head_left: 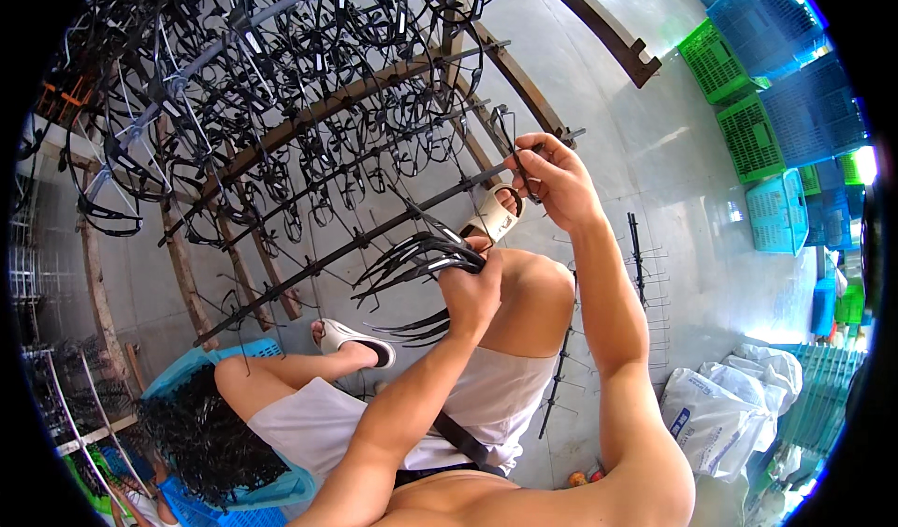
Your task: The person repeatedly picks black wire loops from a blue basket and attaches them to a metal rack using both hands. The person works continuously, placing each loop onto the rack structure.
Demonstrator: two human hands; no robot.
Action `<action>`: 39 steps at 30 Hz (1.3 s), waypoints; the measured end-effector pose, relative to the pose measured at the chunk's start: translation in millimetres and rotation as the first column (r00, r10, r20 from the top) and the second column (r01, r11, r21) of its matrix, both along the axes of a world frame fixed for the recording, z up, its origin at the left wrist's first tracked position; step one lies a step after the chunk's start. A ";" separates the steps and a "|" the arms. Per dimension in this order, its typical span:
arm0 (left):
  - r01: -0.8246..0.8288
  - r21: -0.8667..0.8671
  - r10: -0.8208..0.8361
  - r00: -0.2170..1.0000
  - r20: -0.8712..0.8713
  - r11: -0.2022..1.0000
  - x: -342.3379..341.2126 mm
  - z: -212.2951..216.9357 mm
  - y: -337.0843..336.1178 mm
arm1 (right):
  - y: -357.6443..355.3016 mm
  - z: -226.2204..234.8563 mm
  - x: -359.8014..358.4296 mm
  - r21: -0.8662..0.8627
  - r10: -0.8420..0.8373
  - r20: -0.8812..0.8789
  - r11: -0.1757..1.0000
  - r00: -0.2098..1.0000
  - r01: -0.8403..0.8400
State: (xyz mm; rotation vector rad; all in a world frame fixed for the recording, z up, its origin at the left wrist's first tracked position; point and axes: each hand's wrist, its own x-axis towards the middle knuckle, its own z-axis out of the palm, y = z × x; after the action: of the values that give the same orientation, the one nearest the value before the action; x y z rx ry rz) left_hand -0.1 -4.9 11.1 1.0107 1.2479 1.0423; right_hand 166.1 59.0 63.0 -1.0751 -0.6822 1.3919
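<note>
My left hand (470,288) is closed round a bunch of slim black curved parts (412,258) that look like glasses frames, fanning out to the left. Raised higher and to the right, my right hand (554,179) pinches a single black glasses frame (527,167) between thumb and fingers. That frame is beside the right end of a dark hanging bar (374,234) with thin wire hooks along it; whether it touches a hook I cannot tell. Beyond the bar, many similar black frames (318,59) hang in rows.
A brown metal rack (281,134) carries the rows. A blue basket (267,347) of black parts stands by my left knee. Hooked rods (558,377) lie on the floor to the right. Green and blue crates (748,139) and white plastic bags (720,415) line the right side.
</note>
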 end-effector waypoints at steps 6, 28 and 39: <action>0.018 0.204 -0.034 0.997 0.076 0.979 -2.4 -0.2 6.5 | -2.0 2.3 0.6 0.045 0.018 0.001 0.999 1.000 -0.018; -0.067 0.199 0.028 0.982 0.189 0.978 0.4 12.7 10.7 | -0.6 12.3 6.0 -0.031 0.013 0.130 0.999 0.991 -0.009; -0.039 0.051 0.031 0.986 0.166 0.998 -4.8 7.5 11.6 | 14.6 28.5 -13.7 -0.137 -0.012 0.226 0.990 0.974 0.044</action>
State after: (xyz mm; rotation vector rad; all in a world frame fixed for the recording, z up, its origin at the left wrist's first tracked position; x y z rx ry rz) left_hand -4.9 6.7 18.6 0.9260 1.1105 1.1684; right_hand 152.4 73.6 91.5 -1.3648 -0.7362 1.3216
